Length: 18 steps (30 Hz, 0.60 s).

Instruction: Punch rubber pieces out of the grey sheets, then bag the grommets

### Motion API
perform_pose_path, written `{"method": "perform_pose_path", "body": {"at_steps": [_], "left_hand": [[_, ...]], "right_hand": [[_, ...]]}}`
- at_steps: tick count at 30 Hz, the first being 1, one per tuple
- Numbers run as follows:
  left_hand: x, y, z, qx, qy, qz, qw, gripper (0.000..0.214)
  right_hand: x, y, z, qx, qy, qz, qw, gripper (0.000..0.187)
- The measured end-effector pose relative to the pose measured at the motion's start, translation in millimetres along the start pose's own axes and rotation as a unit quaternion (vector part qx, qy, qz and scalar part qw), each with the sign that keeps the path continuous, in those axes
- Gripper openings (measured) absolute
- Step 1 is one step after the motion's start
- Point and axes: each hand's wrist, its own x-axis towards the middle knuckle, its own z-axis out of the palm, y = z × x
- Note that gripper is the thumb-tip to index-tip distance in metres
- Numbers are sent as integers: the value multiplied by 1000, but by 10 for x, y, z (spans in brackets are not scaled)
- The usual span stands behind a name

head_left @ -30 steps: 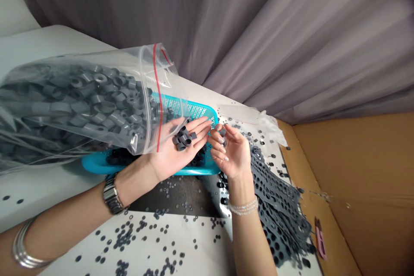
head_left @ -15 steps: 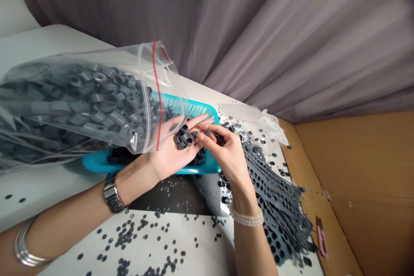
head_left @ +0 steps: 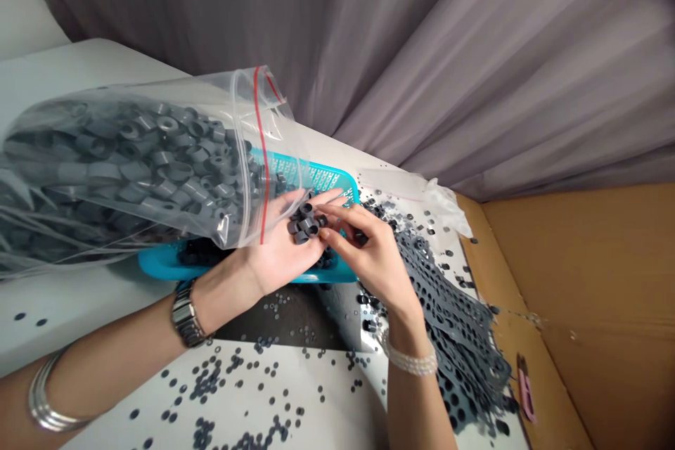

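My left hand [head_left: 282,261] lies palm up with its fingers stretched out, bearing a small pile of dark grey ring-shaped bushings [head_left: 304,226]. Over those fingers comes my right hand [head_left: 372,246], its thumb and index finger parted at the edge of the pile. A clear zip bag [head_left: 174,169] full of similar bushings lies on its side, its mouth with the red line overlapping the heel of my left hand. Beneath both hands is a turquoise plastic basket [head_left: 345,273] with more dark pieces, partly hidden by the bag and my hands.
A stack of perforated dark grey rubber sheets [head_left: 453,323] lies to the right. Small dark discs [head_left: 208,383] are scattered over the white table [head_left: 295,376]. Pink-handled snips [head_left: 526,390] rest on cardboard [head_left: 585,295]. Crumpled clear plastic [head_left: 446,204] lies further back, before a grey curtain [head_left: 337,35].
My right thumb and index finger have spread apart at the edge of the pile, leaving a bushing among the others. The view has shifted slightly.
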Motion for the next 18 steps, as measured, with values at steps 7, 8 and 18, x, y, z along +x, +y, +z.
{"method": "perform_pose_path", "body": {"at_steps": [7,8,18], "left_hand": [[-33,-2,16,10,-8,-1,1000,56],[-36,-2,12,11,-11,0,1000,55],[-26,-21,26,-10,-5,8,1000,55]], "right_hand": [[27,117,-39,26,1,9,1000,19],[30,127,-52,31,3,15,999,19],[20,223,-39,238,13,92,967,16]]}}
